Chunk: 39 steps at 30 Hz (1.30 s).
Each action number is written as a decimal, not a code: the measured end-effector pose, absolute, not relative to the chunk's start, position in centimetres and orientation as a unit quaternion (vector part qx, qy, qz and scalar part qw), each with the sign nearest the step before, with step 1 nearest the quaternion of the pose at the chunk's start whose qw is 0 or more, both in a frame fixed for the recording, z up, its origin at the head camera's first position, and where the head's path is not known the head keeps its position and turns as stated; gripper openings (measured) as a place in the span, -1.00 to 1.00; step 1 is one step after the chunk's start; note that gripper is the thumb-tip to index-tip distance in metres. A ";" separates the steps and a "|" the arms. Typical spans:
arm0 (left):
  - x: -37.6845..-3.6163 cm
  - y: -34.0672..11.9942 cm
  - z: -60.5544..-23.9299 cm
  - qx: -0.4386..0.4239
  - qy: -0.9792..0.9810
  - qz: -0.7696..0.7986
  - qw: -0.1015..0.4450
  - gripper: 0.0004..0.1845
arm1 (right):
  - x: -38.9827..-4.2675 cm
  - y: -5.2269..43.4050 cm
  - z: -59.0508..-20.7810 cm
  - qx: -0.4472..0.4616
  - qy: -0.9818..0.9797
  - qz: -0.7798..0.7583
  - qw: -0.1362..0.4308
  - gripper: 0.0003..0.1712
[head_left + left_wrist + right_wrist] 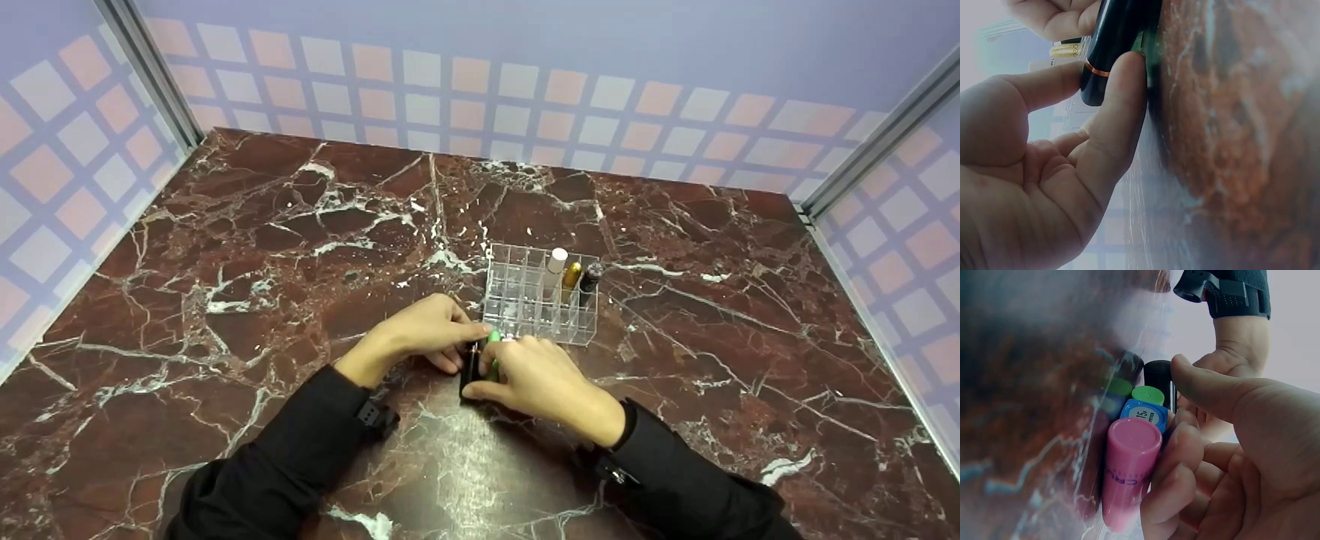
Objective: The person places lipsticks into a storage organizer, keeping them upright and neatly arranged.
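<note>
Both hands meet low on the marble desk point(225, 300), just in front of a clear organizer point(536, 304) that holds three upright tubes. Right hand point(544, 379) has its grip clenched round a pink tube point(1126, 478), a blue-capped tube point(1144, 415) and a green-capped tube point(1148, 395). Left hand point(424, 330) pinches a black tube point(1109, 48) between thumb and fingers.

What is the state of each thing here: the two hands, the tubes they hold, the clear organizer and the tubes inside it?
Left hand: fingers pinch the black tube.
Right hand: curled round a bunch of tubes.
Pink tube: capped, held in the right hand.
Blue-capped tube: capped, held beside the pink one.
Green tube: capped, in the same bunch.
Clear organizer: upright on the marble table, most cells unfilled.
White tube, gold tube, dark tube: standing in its back row.
</note>
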<state>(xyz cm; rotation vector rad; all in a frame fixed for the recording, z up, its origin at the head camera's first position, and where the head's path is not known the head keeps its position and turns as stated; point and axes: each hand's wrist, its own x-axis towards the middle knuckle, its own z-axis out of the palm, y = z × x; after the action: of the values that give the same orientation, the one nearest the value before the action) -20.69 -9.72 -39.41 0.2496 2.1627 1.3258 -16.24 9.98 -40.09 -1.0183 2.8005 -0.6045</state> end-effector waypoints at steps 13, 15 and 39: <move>-21.0 -10.0 -39.6 0.079 0.795 0.523 0.296 -0.59 | -16.2 10.0 -40.1 -0.333 0.918 -0.207 0.065 -0.67; -21.0 -10.0 -39.7 0.079 0.793 0.526 0.298 -0.59 | -16.2 10.0 -40.1 -0.333 0.918 -0.207 0.064 -0.67; -21.2 -10.1 -39.4 0.071 0.790 0.534 0.292 -0.61 | -16.1 10.0 -39.9 -0.335 0.917 -0.207 0.059 -0.68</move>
<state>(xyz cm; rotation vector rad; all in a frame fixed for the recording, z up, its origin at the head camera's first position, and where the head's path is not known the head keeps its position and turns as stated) -21.16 -10.14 -39.35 0.1896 2.1062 1.4245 -16.12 10.01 -39.86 -1.0156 2.7789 -0.6268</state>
